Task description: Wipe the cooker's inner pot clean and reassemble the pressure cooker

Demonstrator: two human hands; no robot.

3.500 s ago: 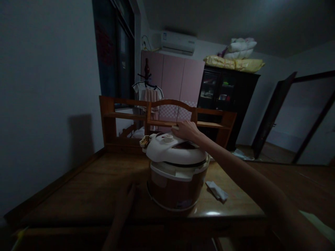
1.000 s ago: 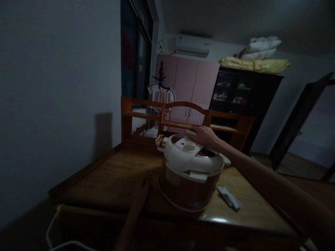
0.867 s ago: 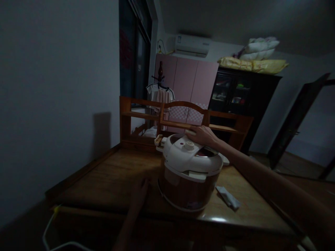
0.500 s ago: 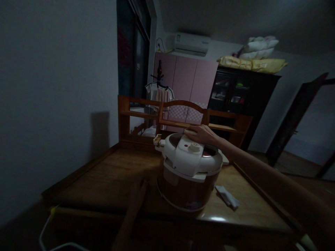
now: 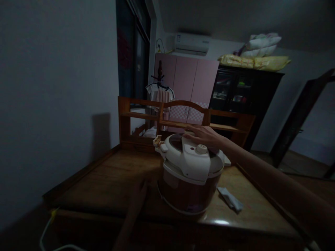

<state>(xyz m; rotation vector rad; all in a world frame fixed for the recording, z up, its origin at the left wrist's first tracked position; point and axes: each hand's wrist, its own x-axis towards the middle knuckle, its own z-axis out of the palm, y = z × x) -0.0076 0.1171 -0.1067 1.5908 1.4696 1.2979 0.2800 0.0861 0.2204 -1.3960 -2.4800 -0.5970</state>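
Observation:
An electric pressure cooker [image 5: 190, 195] with a brown-red body stands on the wooden desk. Its white lid [image 5: 196, 160] bears a round knob and sits askew to the body's rim. My right hand [image 5: 202, 135] reaches across from the right, its fingers closed over the handle at the top of the lid. In deep shadow left of the cooker, my left hand [image 5: 140, 193] rests low by the desktop, holding nothing that I can see. Its fingers seem loosely apart.
A folded white paper packet [image 5: 230, 199] lies right of the cooker on the desk [image 5: 110, 181]. A wooden shelf rack [image 5: 183, 124] lines the desk's back edge. The wall [image 5: 78, 87] closes off the left side. A white cable [image 5: 45, 232] hangs at the front left corner.
The lid has turned on the cooker, its front panel swinging to the right, with my right hand still on the handle. My left hand stays about where it was.

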